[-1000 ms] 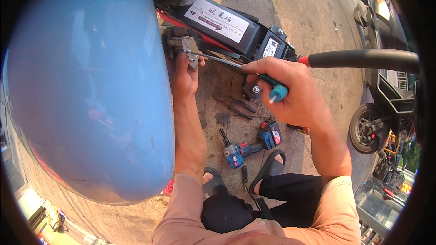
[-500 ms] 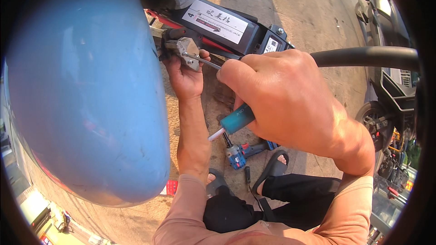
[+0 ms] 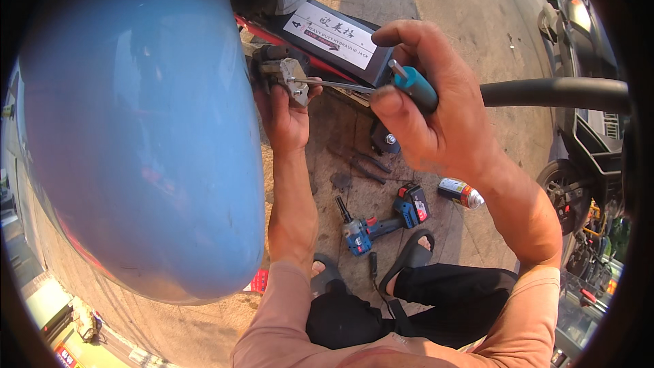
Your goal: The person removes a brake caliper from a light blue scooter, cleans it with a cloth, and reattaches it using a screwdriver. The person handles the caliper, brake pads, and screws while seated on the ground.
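My left hand is wrapped round a grey metal brake caliper beside the blue fender, its fingers partly hidden behind the part. A slim steel shaft meets the caliper's face at a small bolt and runs right, towards my right hand. There, the teal handle of a T-handle hex key lies across my palm, with a short metal stub poking from its end. My index finger and thumb are spread loosely round that handle. Where the shaft joins it is hidden by my thumb.
A black and red hydraulic jack stands beyond my hands, its dark lever reaching right. On the paving lie a blue cordless impact wrench, pliers and a spray can. Another motorbike stands at the right.
My right hand has turned over and its grip has loosened, so the teal handle now points up and left instead of down. The caliper in my left hand has shifted slightly right in view.
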Demonstrator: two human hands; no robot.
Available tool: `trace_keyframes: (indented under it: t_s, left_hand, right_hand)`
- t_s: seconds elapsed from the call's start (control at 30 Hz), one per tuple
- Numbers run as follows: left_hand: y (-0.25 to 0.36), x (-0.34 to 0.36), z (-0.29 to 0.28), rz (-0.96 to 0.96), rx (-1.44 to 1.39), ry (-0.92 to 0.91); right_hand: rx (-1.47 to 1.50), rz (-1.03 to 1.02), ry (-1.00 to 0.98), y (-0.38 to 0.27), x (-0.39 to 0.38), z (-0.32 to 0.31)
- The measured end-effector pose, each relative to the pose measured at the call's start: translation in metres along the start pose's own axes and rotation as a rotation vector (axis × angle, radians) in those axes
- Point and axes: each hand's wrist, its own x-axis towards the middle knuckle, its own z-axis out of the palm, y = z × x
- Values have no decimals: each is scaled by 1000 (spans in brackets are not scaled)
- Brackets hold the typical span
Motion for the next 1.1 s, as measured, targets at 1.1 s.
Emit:
trace_keyframes:
  t_s: [1.1]
  left_hand:
    - [3, -2, -30, -306, -575, -288]
  right_hand:
    - [485, 553, -257, 69, 21, 93]
